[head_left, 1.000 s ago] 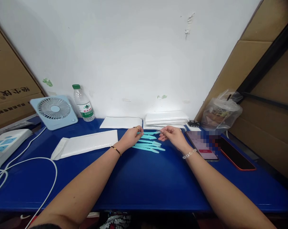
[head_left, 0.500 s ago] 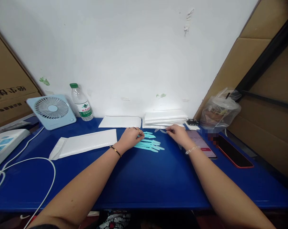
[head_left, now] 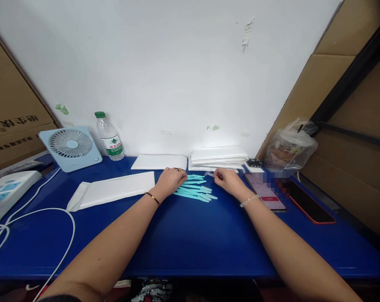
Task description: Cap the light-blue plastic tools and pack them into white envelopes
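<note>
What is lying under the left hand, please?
The left hand covers the left ends of the teal sticks, which fan out on the blue table; anything else beneath it is hidden.

A fan [head_left: 71, 144] sits just left of the bottle [head_left: 109, 136]; right of it lie a mailer [head_left: 117, 188], a mailer stack [head_left: 219, 156], 2 phones [head_left: 267, 191] and a bag [head_left: 290, 144].
</note>
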`<action>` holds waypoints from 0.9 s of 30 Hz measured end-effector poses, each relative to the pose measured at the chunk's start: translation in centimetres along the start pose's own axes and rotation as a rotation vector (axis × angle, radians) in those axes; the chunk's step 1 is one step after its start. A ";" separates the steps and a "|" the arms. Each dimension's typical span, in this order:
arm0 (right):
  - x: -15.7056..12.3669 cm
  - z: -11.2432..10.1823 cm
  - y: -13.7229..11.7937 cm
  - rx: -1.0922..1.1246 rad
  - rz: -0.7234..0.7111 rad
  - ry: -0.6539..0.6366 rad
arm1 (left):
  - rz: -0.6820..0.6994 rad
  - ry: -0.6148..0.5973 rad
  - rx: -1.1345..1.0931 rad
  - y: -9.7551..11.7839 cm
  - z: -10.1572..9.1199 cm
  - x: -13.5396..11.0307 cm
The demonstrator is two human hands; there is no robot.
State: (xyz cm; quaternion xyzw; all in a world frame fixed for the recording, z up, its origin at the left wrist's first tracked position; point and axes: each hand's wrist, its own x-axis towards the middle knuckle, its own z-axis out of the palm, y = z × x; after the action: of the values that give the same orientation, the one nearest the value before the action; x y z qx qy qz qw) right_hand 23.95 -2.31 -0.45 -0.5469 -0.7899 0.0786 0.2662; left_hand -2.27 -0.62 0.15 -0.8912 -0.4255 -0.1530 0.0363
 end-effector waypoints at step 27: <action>-0.3 -4.3 2.0 0.020 0.211 0.069 | -0.057 -0.049 -0.148 0.3 0.1 0.1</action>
State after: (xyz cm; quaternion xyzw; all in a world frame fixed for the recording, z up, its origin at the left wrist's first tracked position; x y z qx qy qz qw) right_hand 27.88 -2.55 2.23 -0.6265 -0.7175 0.0950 0.2891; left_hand -2.02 -0.74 0.12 -0.8825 -0.4389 -0.1630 -0.0445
